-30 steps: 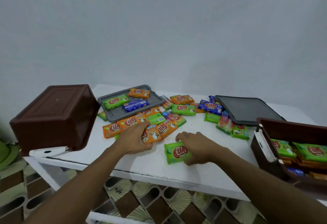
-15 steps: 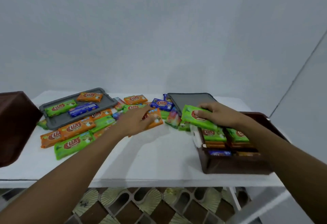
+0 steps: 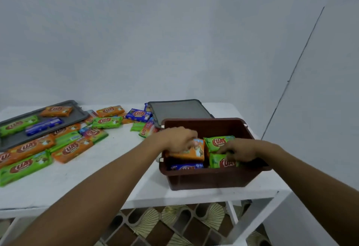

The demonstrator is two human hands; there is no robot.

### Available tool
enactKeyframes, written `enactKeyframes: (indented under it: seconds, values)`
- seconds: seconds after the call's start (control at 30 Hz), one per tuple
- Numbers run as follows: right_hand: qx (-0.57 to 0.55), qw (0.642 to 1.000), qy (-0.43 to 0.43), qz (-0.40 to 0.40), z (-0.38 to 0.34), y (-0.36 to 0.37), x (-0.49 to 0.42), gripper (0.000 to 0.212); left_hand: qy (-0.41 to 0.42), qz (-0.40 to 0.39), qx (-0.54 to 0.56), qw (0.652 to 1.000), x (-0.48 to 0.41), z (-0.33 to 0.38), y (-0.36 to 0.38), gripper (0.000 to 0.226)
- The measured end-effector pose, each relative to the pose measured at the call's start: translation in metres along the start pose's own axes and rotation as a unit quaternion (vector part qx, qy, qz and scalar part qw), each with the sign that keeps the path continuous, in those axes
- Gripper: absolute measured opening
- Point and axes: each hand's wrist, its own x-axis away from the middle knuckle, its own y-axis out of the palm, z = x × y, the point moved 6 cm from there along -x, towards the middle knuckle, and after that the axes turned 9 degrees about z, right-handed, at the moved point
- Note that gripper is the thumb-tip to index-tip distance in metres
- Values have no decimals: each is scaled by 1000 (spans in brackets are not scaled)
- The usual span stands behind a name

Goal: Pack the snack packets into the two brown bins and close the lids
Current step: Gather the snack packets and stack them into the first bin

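Laying both packets flat matters here. The left hand [image 3: 178, 138] grips an orange packet [image 3: 196, 151] over the bin's [image 3: 209, 179] left half, and the right hand [image 3: 244, 150] pinches a green packet [image 3: 221, 163] on the right. Each should sit level, edges aligned, so the lid [image 3: 178, 109] behind can close. More packets [image 3: 71, 148] lie on the table [image 3: 116, 168].

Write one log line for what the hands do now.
step: packing | left hand holds orange packet in brown bin | right hand holds green packet | lid off
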Motion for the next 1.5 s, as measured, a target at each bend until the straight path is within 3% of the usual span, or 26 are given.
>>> enactKeyframes:
  seconds: [0.13, 0.37, 0.53, 0.63, 0.77, 0.83, 0.97, 1.07, 1.17, 1.3, 1.37, 1.5]
  values:
    - [42, 998, -42, -14, -1, 12, 0, 40, -5, -115, -106, 988, -1, 8, 37, 29]
    - [36, 998, -57, 2, -3, 12, 2, 40, 25, -165, -146, 975, 9, 3, 36, 32]
    - [31, 997, -66, 15, -11, 20, 2, 39, -1, -169, -109, 980, 15, -6, 35, 31]
    - [12, 996, -56, 62, -14, 16, 2, 35, -15, -124, -106, 986, 13, -8, 36, 37]
    - [11, 984, -22, 178, -5, -4, -3, 30, -36, -26, -36, 998, 4, -9, 25, 25]
    - [31, 983, -19, 179, -5, -8, -5, 34, -41, -17, -15, 999, -1, -8, 21, 23]
    - [39, 984, -26, 174, -8, -17, -13, 28, -25, -27, -132, 991, -3, -15, 17, 33]
    - [67, 978, -41, 195, -11, -27, -20, 26, -3, -7, -134, 991, 3, -25, 5, 36]
    - [51, 969, -47, 236, -19, -40, -29, 30, 7, 84, -44, 995, 18, -43, -14, 28]
    - [-18, 957, -70, 282, -48, -62, -47, 32, -2, 217, 53, 975, 49, -87, -35, 14]
    - [-39, 951, -80, 296, -69, -74, -59, 31, -32, 228, 53, 972, 65, -121, -35, 15]
    - [-50, 936, -107, 331, -111, -93, -87, 26, -103, 177, 9, 979, 96, -185, -19, 23]
